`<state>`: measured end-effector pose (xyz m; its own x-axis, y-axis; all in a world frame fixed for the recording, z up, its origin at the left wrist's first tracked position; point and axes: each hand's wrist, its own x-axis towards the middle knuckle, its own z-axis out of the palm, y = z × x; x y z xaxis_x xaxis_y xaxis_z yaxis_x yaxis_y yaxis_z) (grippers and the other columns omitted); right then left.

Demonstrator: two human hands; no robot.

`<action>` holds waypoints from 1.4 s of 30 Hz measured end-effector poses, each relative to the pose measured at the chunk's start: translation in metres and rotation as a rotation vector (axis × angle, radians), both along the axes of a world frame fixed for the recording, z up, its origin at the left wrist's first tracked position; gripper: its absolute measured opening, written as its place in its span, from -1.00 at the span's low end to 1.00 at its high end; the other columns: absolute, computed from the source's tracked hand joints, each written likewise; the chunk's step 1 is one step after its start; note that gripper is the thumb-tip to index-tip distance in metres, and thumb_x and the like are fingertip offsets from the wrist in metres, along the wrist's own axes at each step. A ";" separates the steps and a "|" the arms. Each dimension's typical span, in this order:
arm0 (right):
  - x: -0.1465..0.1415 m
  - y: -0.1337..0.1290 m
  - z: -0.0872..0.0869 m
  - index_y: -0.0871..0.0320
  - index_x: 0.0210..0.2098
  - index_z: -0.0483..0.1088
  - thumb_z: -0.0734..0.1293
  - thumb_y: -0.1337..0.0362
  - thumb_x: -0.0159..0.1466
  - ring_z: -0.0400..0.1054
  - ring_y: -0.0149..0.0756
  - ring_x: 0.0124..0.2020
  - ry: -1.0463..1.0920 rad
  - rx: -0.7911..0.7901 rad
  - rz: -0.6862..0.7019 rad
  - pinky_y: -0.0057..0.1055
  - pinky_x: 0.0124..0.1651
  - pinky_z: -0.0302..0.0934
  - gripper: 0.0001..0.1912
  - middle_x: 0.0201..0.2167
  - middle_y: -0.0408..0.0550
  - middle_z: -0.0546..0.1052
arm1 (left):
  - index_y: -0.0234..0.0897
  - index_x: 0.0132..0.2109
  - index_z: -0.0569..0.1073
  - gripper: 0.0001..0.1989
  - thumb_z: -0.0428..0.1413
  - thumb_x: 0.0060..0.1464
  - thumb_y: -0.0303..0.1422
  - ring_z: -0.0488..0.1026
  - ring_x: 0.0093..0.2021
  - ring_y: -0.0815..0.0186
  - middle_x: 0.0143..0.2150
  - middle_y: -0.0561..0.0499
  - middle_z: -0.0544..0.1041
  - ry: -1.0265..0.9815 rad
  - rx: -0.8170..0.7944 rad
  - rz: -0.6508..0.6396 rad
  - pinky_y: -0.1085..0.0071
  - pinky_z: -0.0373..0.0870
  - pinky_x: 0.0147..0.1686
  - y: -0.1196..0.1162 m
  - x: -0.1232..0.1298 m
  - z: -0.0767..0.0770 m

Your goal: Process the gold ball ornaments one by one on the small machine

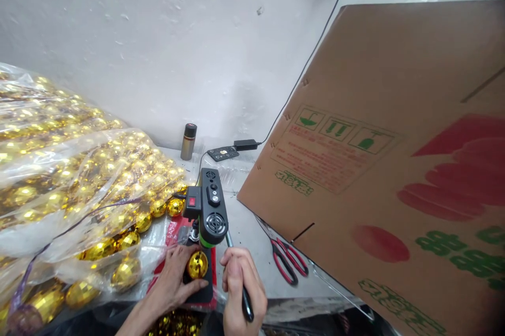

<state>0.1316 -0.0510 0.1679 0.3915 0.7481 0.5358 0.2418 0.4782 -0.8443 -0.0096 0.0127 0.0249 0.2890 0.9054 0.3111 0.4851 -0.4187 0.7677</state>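
Note:
My left hand (pixel 174 275) is curled round a shiny gold faceted ball (pixel 198 265), thumb and fingers on either side of it. The ball sits on the dark base of a small black bench press (pixel 213 207), just in front of its head. The press has a vented top, a green ring beneath and a side box with a red switch (pixel 191 201). My right hand (pixel 243 291) is wrapped round the black grip of the press lever (pixel 247 304), to the right of the ball. A red sheet (pixel 213 273) shows under the base.
Clear plastic bags of gold balls (pixel 79 168) heap up on the left. A large cardboard box (pixel 355 89) stands on the right, with red-handled scissors (pixel 290 261) by its edge. Behind the press are a spray can (pixel 189 142), a power adapter (pixel 245 144) and its cable.

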 end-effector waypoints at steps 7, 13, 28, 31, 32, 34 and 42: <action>0.002 0.000 0.001 0.09 -0.38 0.40 0.18 0.27 0.57 0.28 -0.34 -0.42 -0.065 0.035 -0.009 -0.38 -0.33 0.18 -0.63 -0.42 -0.14 0.38 | -0.19 0.13 0.59 -0.47 0.23 0.19 0.06 0.61 0.08 -0.14 0.07 -0.25 0.68 -0.168 -0.001 0.193 -0.14 0.56 0.12 0.002 0.011 -0.019; 0.007 0.004 0.003 0.09 -0.34 0.41 0.18 0.32 0.56 0.24 -0.40 -0.48 -0.169 0.101 0.003 -0.43 -0.39 0.14 -0.67 -0.42 -0.17 0.38 | -0.17 0.22 0.56 -0.36 0.14 0.22 0.17 0.56 0.27 -0.12 0.22 -0.20 0.66 -0.327 -0.239 0.203 -0.15 0.45 0.32 0.008 -0.006 -0.010; 0.007 0.009 0.018 0.08 -0.35 0.38 0.16 0.39 0.54 0.27 -0.43 -0.51 -0.215 0.184 -0.011 -0.49 -0.45 0.19 -0.66 -0.46 -0.20 0.37 | -0.14 0.18 0.58 -0.36 0.28 0.11 0.15 0.62 0.16 -0.16 0.14 -0.23 0.70 -0.259 -0.107 0.222 -0.20 0.54 0.20 0.002 0.001 -0.018; 0.007 0.009 0.016 0.09 -0.35 0.39 0.17 0.38 0.54 0.28 -0.42 -0.51 -0.218 0.180 -0.012 -0.48 -0.44 0.19 -0.67 -0.46 -0.19 0.37 | -0.15 0.16 0.58 -0.38 0.30 0.10 0.11 0.63 0.12 -0.18 0.11 -0.24 0.70 -0.238 -0.045 0.246 -0.20 0.58 0.14 0.000 0.004 -0.023; 0.007 0.009 0.015 0.09 -0.34 0.40 0.17 0.38 0.55 0.28 -0.42 -0.50 -0.215 0.180 -0.013 -0.48 -0.44 0.19 -0.67 -0.46 -0.19 0.37 | -0.16 0.16 0.58 -0.39 0.30 0.10 0.10 0.63 0.10 -0.18 0.10 -0.25 0.69 -0.233 -0.040 0.250 -0.20 0.59 0.12 0.000 0.004 -0.023; 0.008 0.008 0.012 0.08 -0.35 0.39 0.17 0.37 0.55 0.28 -0.42 -0.50 -0.204 0.172 -0.011 -0.48 -0.44 0.18 -0.66 -0.45 -0.19 0.38 | -0.19 0.14 0.57 -0.42 0.30 0.11 0.06 0.64 0.09 -0.17 0.08 -0.26 0.69 -0.227 -0.041 0.248 -0.19 0.60 0.11 -0.002 0.006 -0.020; 0.003 0.003 0.002 0.09 -0.34 0.44 0.18 0.27 0.57 0.28 -0.34 -0.44 -0.064 0.047 -0.004 -0.39 -0.37 0.17 -0.65 -0.42 -0.13 0.39 | -0.23 0.07 0.60 -0.47 0.30 0.07 0.01 0.65 0.01 -0.15 -0.01 -0.25 0.71 -0.231 -0.079 0.231 -0.19 0.62 0.05 -0.009 0.018 -0.006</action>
<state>0.1342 -0.0483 0.1698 0.3584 0.7203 0.5939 0.2963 0.5155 -0.8040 0.0086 0.0032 0.0190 0.0037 0.9628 0.2704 0.3699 -0.2525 0.8941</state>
